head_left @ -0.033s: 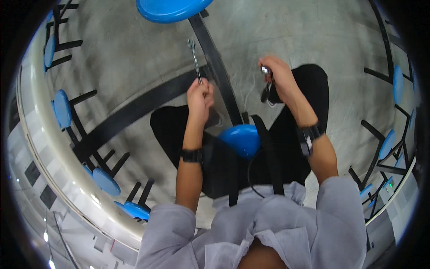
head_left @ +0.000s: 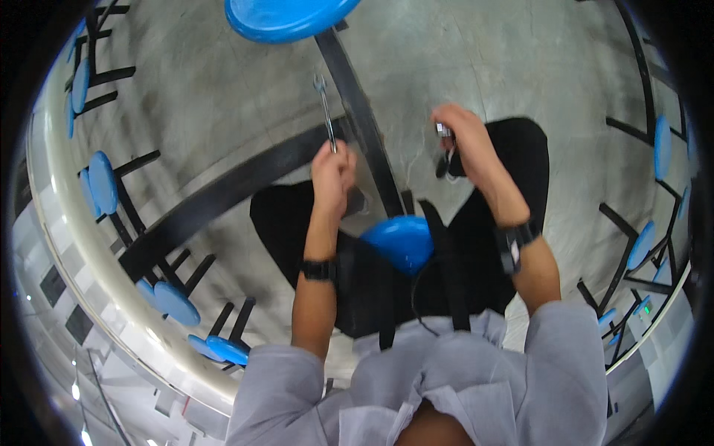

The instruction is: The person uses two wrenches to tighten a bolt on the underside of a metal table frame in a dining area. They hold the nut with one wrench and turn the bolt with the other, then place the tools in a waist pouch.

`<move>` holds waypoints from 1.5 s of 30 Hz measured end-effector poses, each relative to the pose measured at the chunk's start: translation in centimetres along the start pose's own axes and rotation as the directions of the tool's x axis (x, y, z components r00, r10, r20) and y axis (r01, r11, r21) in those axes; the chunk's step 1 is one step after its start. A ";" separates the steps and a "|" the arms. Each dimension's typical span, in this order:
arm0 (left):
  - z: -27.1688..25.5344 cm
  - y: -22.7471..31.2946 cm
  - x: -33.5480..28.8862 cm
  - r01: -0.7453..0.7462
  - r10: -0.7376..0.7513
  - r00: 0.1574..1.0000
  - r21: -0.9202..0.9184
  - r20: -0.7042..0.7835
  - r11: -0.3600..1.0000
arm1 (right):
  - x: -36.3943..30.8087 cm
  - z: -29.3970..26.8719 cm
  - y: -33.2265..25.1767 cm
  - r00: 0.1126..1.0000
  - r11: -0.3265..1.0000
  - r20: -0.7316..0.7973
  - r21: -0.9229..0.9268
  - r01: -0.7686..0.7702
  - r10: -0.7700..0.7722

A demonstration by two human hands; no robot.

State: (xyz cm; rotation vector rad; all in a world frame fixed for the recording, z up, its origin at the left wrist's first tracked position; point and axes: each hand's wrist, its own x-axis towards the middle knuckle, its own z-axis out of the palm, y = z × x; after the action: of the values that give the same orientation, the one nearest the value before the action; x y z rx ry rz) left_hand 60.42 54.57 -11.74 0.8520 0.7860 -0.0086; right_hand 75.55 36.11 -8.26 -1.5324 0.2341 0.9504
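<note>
My left hand (head_left: pixel 332 176) is closed around the lower end of a slim silver wrench (head_left: pixel 327 113). The wrench points away from me over the floor, and its far end shows a forked jaw. To the right, my right hand (head_left: pixel 473 146) curls around a small object with a shiny silver part (head_left: pixel 444 130). A dark rounded piece shows just below that hand; whether it belongs to the held object I cannot tell. Both hands are in the air above my spread knees, apart from each other. A black band is on each wrist.
I sit on a blue round stool (head_left: pixel 401 241) joined to a black metal floor frame (head_left: pixel 364 123). Another blue stool seat (head_left: pixel 290 16) is ahead. A white curved table edge (head_left: pixel 97 290) runs along the left. More blue seats (head_left: pixel 641 245) on black legs are at the right.
The view has tilted slightly, so my hands and the stools sit a little lower in it. The wrench has turned a little, its jaw now looking more forked. Both hands keep their hold.
</note>
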 end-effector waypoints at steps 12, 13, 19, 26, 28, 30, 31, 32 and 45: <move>2.0 -2.5 -9.9 0.385 -0.353 0.855 0.010 -0.381 0.923 | -5.4 -3.9 0.9 0.957 0.952 -0.207 0.270 -0.143 0.202; 3.1 -0.9 -11.6 0.387 -0.355 0.855 0.010 -0.377 0.922 | -5.8 -5.6 1.3 0.944 0.900 -0.307 0.436 0.028 0.120; 7.3 7.0 -21.0 0.382 -0.284 0.884 0.225 -0.370 0.896 | -10.2 -13.3 -8.0 0.891 0.650 -0.452 0.688 0.323 0.037; 5.8 5.8 -23.3 0.233 -0.132 0.964 0.501 -0.230 0.833 | -19.7 -21.2 -7.6 0.931 0.968 -0.366 -0.232 -0.098 0.006; 5.9 6.1 -22.9 0.122 -0.060 0.991 0.657 -0.117 0.744 | -24.6 -25.2 -0.7 0.876 0.896 -0.474 -0.346 -0.280 0.090; 3.3 6.7 -23.1 -0.009 0.017 1.000 0.744 -0.003 0.669 | -31.2 -27.4 6.1 0.859 0.803 -0.501 -0.466 -0.372 0.107; 1.9 6.8 -23.7 -0.104 0.079 0.994 0.802 0.071 0.588 | -34.9 -27.1 8.8 0.849 0.802 -0.514 -0.453 -0.389 0.121; 2.8 8.0 -24.3 -0.111 0.060 0.994 0.779 0.094 0.618 | -38.9 -27.4 11.1 0.927 0.585 -0.362 -0.734 -0.346 0.094; 6.0 12.6 -33.8 -0.048 -0.034 0.994 0.714 0.100 0.699 | -52.0 -20.3 5.4 0.824 0.828 -0.140 -0.047 -0.559 0.549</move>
State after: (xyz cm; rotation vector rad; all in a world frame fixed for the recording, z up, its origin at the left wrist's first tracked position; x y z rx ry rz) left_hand 43.51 49.11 20.26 1.5928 0.6738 -0.3791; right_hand 47.42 -2.72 20.89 -1.6361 0.7709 1.3362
